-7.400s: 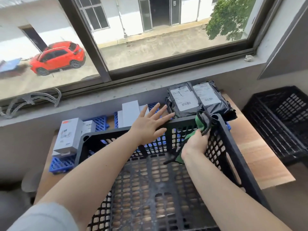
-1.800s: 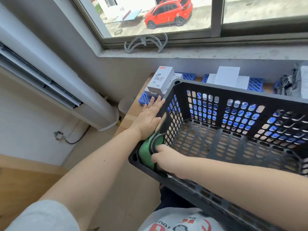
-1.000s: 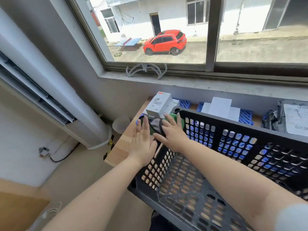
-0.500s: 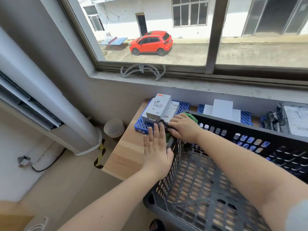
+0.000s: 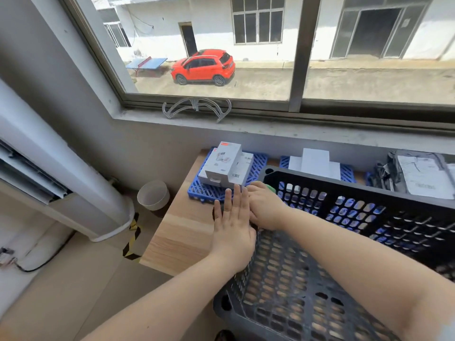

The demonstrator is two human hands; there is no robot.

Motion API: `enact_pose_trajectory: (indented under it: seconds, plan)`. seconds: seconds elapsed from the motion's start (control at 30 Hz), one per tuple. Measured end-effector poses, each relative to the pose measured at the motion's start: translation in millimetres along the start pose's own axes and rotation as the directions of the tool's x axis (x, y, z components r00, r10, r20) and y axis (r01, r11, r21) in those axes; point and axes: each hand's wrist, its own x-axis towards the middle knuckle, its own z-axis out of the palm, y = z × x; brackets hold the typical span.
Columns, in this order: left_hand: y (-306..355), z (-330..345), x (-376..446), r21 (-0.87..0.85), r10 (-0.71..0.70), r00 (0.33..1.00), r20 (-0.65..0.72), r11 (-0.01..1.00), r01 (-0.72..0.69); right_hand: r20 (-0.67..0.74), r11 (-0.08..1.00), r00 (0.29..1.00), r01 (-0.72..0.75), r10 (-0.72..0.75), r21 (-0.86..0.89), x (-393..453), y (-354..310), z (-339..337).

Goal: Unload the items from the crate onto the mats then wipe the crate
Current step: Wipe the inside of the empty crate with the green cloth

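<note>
The black perforated crate point(image 5: 344, 193) lies on the wooden table point(image 5: 182, 227) with nothing inside it. My left hand point(image 5: 232, 226) presses flat, fingers straight, against the outside of the crate's left wall. My right hand point(image 5: 264, 207) reaches across inside that wall near the far left corner and grips a green cloth point(image 5: 270, 187), of which only a small bit shows. White boxes point(image 5: 225, 163) are stacked on the left blue mat point(image 5: 204, 193). More white boxes point(image 5: 315, 163) sit on the middle blue mat point(image 5: 347, 172). Grey mailer bags point(image 5: 418, 173) lie at the right.
The table's left edge drops to the floor, where a small round bin point(image 5: 153, 195) stands beside a white air conditioner unit point(image 5: 61, 173). A clear plastic hanger point(image 5: 197, 108) lies on the window sill above the table.
My right hand has slid the cloth a little nearer along the crate's left wall. My left hand stays flat on the outside of that wall. The view has tilted slightly.
</note>
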Motion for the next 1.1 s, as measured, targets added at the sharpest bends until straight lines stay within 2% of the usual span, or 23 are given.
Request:
enact_pose_trajectory:
  seconds: [0.03, 0.1, 0.17, 0.23, 0.37, 0.43, 0.5, 0.57, 0.6, 0.63, 0.73, 0.87, 0.9, 0.97, 1.03, 1.1]
  plan:
    - [1, -1, -1, 0.020, 0.009, 1.000, 0.012, 1.000, -0.009, -0.002, 1.000, 1.000, 0.006, -0.006, -0.015, 3, 6, -3]
    - [-1, 3, -2, 0.056, 0.012, 1.000, 0.020, 0.998, -0.013, 0.092, 0.995, 0.994, -0.044, 0.052, -0.085, 14, 19, -12]
    - [-3, 7, -2, 0.105, 0.061, 0.998, -0.026, 0.993, -0.058, 0.132, 0.983, 0.984, -0.100, 0.121, -0.152, 23, 35, -15]
    - [-4, 8, 1, 0.107, 0.113, 0.992, -0.055, 0.988, -0.107, 0.105, 0.970, 0.977, -0.166, 0.186, -0.176, 30, 46, -20]
    - [-4, -2, 2, 0.059, 0.171, 0.982, 0.082, 0.983, -0.176, 0.066, 0.964, 0.966, -0.242, 0.250, -0.109, 45, 52, -29]
    - [0, -7, 13, 0.071, 0.207, 0.975, 0.078, 0.975, -0.213, -0.013, 0.954, 0.958, -0.285, 0.285, -0.096, 47, 44, -31]
    - [7, -7, 31, 0.081, 0.210, 0.976, 0.065, 0.973, -0.215, -0.096, 0.899, 0.905, -0.424, 0.415, -0.113, 44, 42, -28]
    - [17, -4, 55, 0.046, 0.207, 0.976, 0.070, 0.976, -0.211, -0.137, 0.784, 0.781, -0.619, 0.609, -0.039, 39, 42, -35]
    - [21, -2, 66, 0.027, 0.199, 0.977, 0.076, 0.979, -0.201, -0.154, 0.745, 0.737, -0.667, 0.658, -0.010, 35, 48, -36]
    - [24, 0, 77, 0.016, 0.186, 0.979, 0.077, 0.982, -0.188, -0.159, 0.746, 0.738, -0.666, 0.656, -0.012, 30, 54, -34]
    - [28, 0, 100, -0.004, 0.171, 0.982, 0.085, 0.985, -0.171, -0.112, 0.837, 0.836, -0.545, 0.538, -0.053, 8, 64, -36]
    - [30, 0, 111, -0.120, 0.239, 0.971, 0.013, 0.964, -0.236, -0.047, 0.801, 0.830, -0.550, 0.556, -0.238, -10, 70, -42]
    - [30, 1, 112, -0.129, 0.220, 0.975, 0.012, 0.968, -0.217, -0.034, 0.785, 0.809, -0.578, 0.587, -0.224, -9, 70, -42]
    - [31, 3, 113, -0.112, 0.142, 0.989, 0.031, 0.984, -0.138, 0.004, 0.763, 0.765, -0.641, 0.644, -0.085, -3, 67, -44]
    - [32, 3, 113, -0.061, 0.068, 0.997, 0.032, 0.996, -0.066, -0.015, 0.790, 0.791, -0.609, 0.612, 0.073, 5, 62, -44]
    - [33, 3, 112, -0.013, 0.010, 1.000, 0.024, 1.000, -0.010, -0.031, 0.837, 0.841, -0.533, 0.540, 0.120, 11, 59, -40]
